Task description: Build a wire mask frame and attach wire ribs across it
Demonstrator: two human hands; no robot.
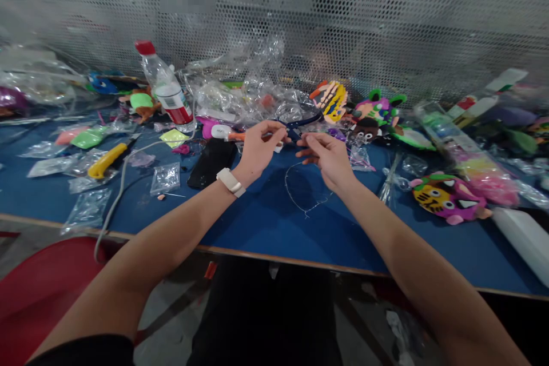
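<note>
My left hand [262,147], with a white band on its wrist, is closed, thumb and fingertips pinched together. What it holds is too small to make out. Facing it across a narrow gap, my right hand [326,155] also pinches, with the other fingers curled. A thin, pale wire [291,197] forms a loose loop below the right fingers, its lower end twisted to a point; its upper part runs up to those fingers. Just behind both hands lies a dark blue-handled tool [306,121], partly hidden by them. A black phone [212,163] rests left of my left wrist.
Left are a bottle [171,97], yellow-handled cutter [107,161], cable [122,189] and small plastic bags [166,177]. Clear wrapping [257,97] piles against the perforated metal panel [274,6]. Right are a clay animal mask [448,197], wire bundle [389,180] and white box [521,240].
</note>
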